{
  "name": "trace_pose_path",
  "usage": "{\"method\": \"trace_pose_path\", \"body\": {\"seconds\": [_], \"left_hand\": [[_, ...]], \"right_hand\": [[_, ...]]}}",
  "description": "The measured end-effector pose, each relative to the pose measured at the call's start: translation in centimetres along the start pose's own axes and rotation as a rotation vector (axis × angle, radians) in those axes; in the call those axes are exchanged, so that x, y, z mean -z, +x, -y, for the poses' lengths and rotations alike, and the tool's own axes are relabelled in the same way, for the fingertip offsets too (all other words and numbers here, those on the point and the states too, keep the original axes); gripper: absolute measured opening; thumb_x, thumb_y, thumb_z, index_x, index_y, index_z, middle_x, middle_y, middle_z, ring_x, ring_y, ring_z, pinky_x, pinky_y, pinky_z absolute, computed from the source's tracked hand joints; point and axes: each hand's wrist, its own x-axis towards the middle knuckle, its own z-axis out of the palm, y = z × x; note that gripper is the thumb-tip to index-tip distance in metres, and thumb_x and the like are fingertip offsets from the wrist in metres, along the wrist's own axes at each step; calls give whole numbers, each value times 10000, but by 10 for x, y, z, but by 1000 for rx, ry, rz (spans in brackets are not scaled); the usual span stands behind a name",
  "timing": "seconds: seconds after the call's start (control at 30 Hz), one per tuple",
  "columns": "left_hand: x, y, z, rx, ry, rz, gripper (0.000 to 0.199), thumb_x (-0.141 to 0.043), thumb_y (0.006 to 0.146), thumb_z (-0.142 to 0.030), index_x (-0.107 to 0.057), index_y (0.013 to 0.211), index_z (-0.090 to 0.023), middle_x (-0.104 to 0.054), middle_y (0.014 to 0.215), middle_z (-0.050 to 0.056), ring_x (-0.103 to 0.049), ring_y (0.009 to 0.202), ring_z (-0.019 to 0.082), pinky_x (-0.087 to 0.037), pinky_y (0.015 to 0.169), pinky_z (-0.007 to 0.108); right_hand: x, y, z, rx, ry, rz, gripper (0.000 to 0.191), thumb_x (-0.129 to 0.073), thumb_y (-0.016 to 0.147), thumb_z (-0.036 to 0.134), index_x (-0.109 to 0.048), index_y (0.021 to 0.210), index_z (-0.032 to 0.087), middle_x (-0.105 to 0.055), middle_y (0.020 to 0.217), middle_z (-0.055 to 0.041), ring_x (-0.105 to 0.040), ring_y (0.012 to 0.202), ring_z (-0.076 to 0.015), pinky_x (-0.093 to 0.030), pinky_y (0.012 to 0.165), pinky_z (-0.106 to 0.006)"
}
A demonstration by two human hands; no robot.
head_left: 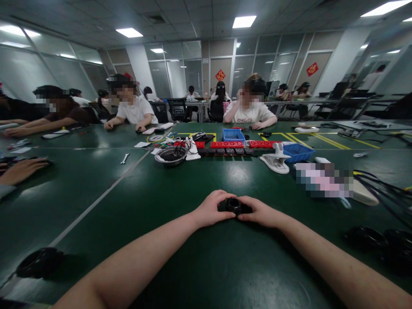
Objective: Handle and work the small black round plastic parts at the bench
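Note:
A small black device with a round, ring-like opening [234, 204] is held between my two hands over the green table, close to its surface. My left hand [214, 209] grips its left side, thumb along the near edge and fingers curled over the far side. On the right side my right hand [260, 212] closes round it in the same way, its thumb near the left one. Parts of the device are hidden behind my fingers, and I cannot make out its exact kind.
Ahead stand a metal bowl [170, 156], red power strips [227, 144], a white clamp stand [277, 159] and blue bins [233, 134]. A wrench [125, 159] lies left. Black ring-shaped items rest at lower left [40, 262] and right [367, 237]. A co-worker's hand [27, 171] is at far left.

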Motion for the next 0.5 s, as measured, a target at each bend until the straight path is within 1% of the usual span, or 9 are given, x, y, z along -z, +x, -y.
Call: {"method": "trace_pose_path", "body": {"seconds": [0.1, 0.17, 0.23, 0.33, 0.43, 0.5], "left_hand": [[-1, 0, 2, 2, 0, 10, 484, -604, 649, -324, -457, 1103, -241, -479, 1012, 46, -446, 943, 174, -404, 757, 291], [-2, 0, 3, -5, 18, 8, 527, -613, 632, -359, -446, 1117, -237, -478, 1019, 48, -447, 952, 175, -386, 805, 312], [-2, -1, 3, -6, 51, -12, 589, -616, 613, -406, -427, 1140, -224, -471, 1049, 58, -431, 987, 184, -348, 864, 334], [-4, -2, 1, 5, 96, -50, 648, -607, 598, -460, -408, 1159, -205, -459, 1090, 74, -402, 1030, 198, -320, 898, 346], [-5, -2, -3, 2, 121, -83, 639, -610, 589, -471, -427, 1140, -204, -472, 1075, 73, -411, 1019, 203, -326, 892, 351], [-5, -1, -4, -2, 124, -102, 595, -605, 603, -459, -450, 1115, -200, -488, 1051, 71, -425, 997, 199, -334, 880, 344]], "right_hand": [[-1, 1, -1, -4, -38, -18, 359, -579, 675, 248, -513, 1010, 138, -550, 950, -55, -497, 869, -189, -388, 774, -319], [-2, 2, -2, -1, -50, -18, 345, -579, 675, 248, -518, 995, 136, -551, 935, -55, -497, 858, -187, -392, 761, -313], [-3, 2, -2, 4, -56, -19, 340, -579, 675, 256, -518, 989, 138, -552, 928, -54, -496, 852, -187, -391, 755, -312], [-2, 2, 0, -1, -65, -29, 348, -582, 672, 273, -520, 986, 136, -553, 926, -58, -495, 847, -193, -388, 751, -315], [-2, 3, 1, -7, -59, -35, 344, -580, 673, 280, -522, 981, 139, -554, 916, -57, -496, 833, -190, -392, 736, -307], [-2, 3, 1, -9, -57, -34, 328, -577, 676, 278, -525, 970, 144, -554, 898, -52, -498, 816, -184, -395, 723, -300]]}}
